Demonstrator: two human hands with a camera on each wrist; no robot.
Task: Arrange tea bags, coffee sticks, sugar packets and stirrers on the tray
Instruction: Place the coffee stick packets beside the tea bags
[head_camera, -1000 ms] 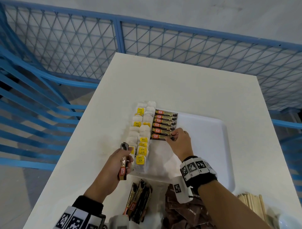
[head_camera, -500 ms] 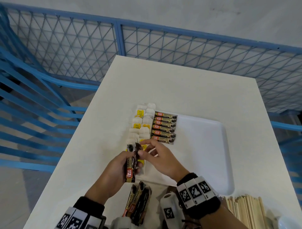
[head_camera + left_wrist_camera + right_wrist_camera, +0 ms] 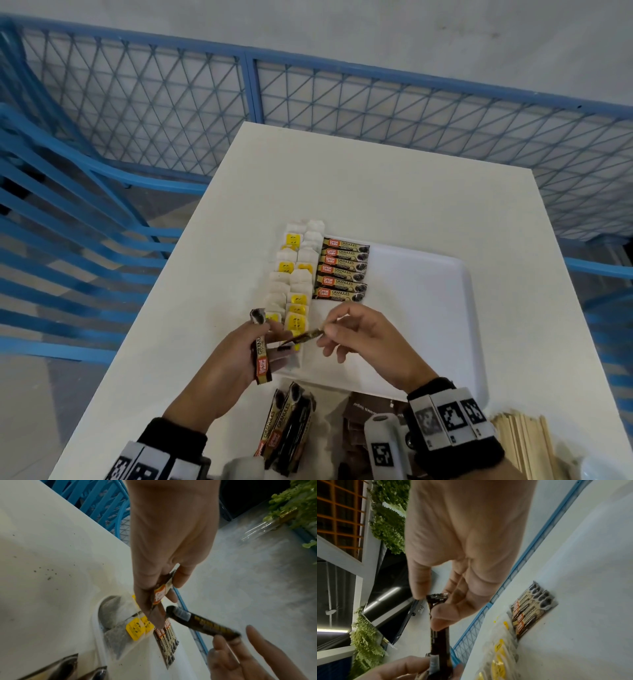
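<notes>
A white tray (image 3: 428, 308) lies on the white table. Along its left side run rows of tea bags (image 3: 294, 274) with yellow tags, and beside them several brown coffee sticks (image 3: 344, 270) lie in a column. My left hand (image 3: 239, 359) grips a coffee stick (image 3: 261, 356) upright over the tray's near left corner. My right hand (image 3: 356, 335) pinches the end of a second coffee stick (image 3: 303, 337), which points toward the left hand. In the left wrist view that stick (image 3: 202, 623) lies slanted just beyond the left fingers. The right wrist view shows my fingers (image 3: 440, 618) pinching its top.
Loose coffee sticks (image 3: 287, 431) and brown sugar packets (image 3: 370, 421) lie at the table's near edge. Wooden stirrers (image 3: 524, 442) are piled at the near right. A blue mesh fence (image 3: 308, 113) surrounds the table. The tray's right half (image 3: 421, 291) is bare.
My right hand left the column on the tray, came back to the left hand and pulled one coffee stick out of it; the left hand keeps one stick.
</notes>
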